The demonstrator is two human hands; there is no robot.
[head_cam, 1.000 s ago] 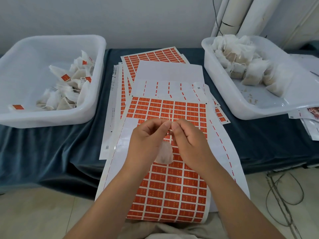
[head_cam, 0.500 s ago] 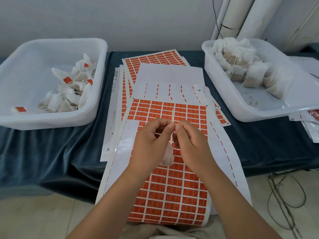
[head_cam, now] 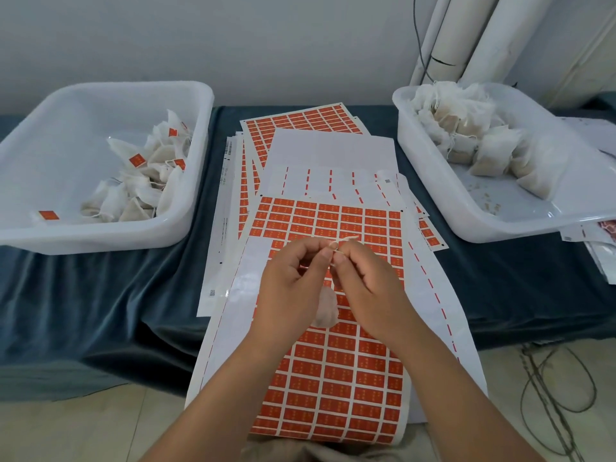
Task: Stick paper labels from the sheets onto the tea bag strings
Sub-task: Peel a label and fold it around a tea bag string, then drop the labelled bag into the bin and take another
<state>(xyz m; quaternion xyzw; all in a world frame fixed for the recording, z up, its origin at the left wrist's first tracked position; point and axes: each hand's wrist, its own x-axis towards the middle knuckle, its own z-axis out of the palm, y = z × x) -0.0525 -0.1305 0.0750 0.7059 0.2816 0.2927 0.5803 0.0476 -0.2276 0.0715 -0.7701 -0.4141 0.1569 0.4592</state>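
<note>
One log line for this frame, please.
left hand: pinches string | right hand: pinches string | tea bag: hangs between hands, above label sheet

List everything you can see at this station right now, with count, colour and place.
left tub: one, white, left end of table.
labelled tea bags: a heap, white with orange labels, in left tub.
right tub: one, white, right end of table.
unlabelled tea bags: a heap, white, far end of right tub.
label sheets: several overlapping, orange on white backing, centre; nearest one hangs over the table edge.
tablecloth: one, dark blue, under everything.
pipes: several, white, back right wall.
cables: dark, floor at right.
held tea bag: one, white, hanging between the hands.
string: one, pale, above the bag.
left hand: pinches string.
right hand: pinches string.
</note>
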